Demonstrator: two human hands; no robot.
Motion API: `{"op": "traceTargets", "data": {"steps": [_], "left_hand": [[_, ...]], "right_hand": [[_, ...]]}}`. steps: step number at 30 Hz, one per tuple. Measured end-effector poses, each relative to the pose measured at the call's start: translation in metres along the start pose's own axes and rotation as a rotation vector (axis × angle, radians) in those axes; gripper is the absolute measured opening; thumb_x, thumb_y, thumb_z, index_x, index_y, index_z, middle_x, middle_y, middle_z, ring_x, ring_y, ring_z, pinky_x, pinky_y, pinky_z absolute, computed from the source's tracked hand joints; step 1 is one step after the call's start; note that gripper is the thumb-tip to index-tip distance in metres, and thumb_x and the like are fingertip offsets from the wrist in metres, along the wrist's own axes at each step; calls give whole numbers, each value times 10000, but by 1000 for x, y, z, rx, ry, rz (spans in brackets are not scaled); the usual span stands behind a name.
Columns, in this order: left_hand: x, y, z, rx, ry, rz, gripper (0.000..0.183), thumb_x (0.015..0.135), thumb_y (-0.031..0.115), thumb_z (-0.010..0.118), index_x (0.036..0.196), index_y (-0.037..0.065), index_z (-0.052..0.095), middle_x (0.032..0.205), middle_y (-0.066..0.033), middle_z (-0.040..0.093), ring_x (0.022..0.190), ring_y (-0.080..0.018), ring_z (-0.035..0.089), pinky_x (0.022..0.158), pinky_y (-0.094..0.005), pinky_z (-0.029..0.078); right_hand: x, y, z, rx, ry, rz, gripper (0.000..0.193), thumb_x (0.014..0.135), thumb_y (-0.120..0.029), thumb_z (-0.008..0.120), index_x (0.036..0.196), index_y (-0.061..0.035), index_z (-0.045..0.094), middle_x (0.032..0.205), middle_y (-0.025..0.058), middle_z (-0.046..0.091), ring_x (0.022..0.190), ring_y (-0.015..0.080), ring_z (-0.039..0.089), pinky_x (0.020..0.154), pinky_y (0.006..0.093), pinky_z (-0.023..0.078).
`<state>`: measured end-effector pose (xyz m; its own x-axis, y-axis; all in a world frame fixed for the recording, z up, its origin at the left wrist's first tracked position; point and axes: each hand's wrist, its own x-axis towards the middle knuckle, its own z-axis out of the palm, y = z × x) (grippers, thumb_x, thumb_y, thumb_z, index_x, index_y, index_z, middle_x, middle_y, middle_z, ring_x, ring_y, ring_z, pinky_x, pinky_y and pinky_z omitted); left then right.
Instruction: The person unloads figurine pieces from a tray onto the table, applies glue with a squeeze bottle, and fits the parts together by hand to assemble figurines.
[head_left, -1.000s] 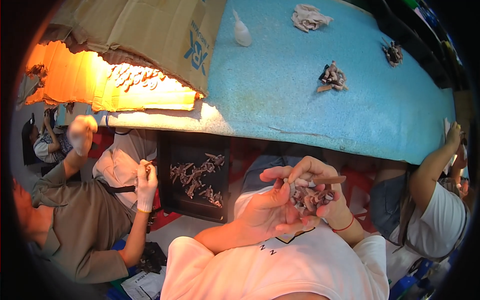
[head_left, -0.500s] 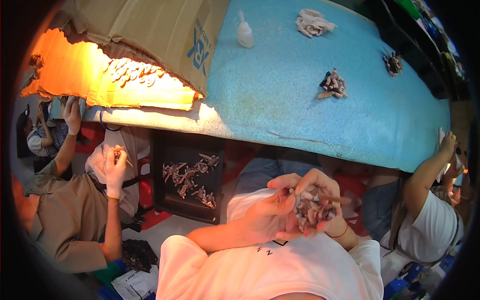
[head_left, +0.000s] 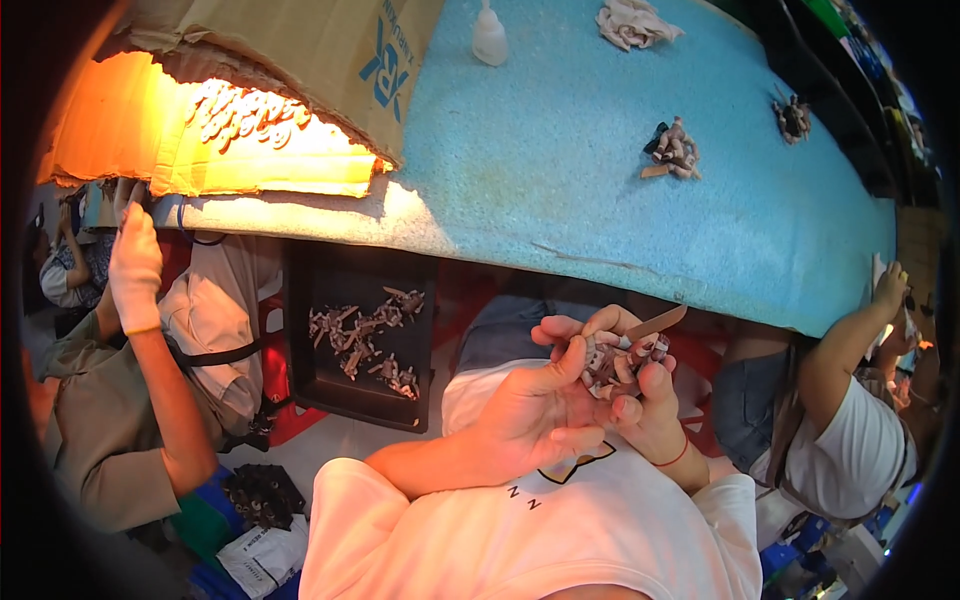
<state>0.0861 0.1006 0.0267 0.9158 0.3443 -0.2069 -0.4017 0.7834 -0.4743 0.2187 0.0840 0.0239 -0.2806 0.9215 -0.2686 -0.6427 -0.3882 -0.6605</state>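
Pinkish-brown pieces (head_left: 612,372) are nestling between the pinching left hand (head_left: 541,400) and cupping right hand (head_left: 652,412). Looking light, brittle, they're inviting mid-body holds.

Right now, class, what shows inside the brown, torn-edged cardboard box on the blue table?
Inside the brown, torn-edged cardboard box, small rounded pieces lie clustered in bright orange light. Glare blurs their details; the overhanging top covers the deeper interior.

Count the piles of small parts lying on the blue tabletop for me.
2: the nearer pile right of the middle of the tabletop, and the farther pile close to its right edge. The cardboard box may hide more.
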Motion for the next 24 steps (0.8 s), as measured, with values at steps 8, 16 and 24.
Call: {"op": "traceTargets", "data": {"steps": [8, 16, 24], "left_hand": [[3, -1, 5, 62, 48, -18, 490, 850, 365, 501, 1210, 75, 337, 1081, -76, 448, 806, -214, 458, 376, -189, 330], [-2, -1, -6, 261, -7, -3, 402, 846, 324, 514, 1169, 125, 382, 1208, -192, 357, 836, -314, 479, 369, -207, 381], [4, 12, -6, 278, -75, -109, 369, 834, 321, 531, 1151, 168, 419, 1235, -222, 342, 858, -335, 482, 394, -224, 398]], "right_hand": [[-2, 4, -7, 173, -23, -20, 656, 636, -416, 727, 1017, 38, 446, 1138, 253, 469, 1113, 312, 444, 928, 362, 357], [0, 4, -12, 156, -205, -112, 688, 606, -359, 780, 1029, 41, 414, 1156, 323, 428, 1056, 267, 479, 920, 342, 355], [6, 6, -16, 97, -264, -296, 578, 612, -210, 774, 1019, 33, 445, 1159, 328, 428, 1051, 273, 492, 903, 363, 377]]}}
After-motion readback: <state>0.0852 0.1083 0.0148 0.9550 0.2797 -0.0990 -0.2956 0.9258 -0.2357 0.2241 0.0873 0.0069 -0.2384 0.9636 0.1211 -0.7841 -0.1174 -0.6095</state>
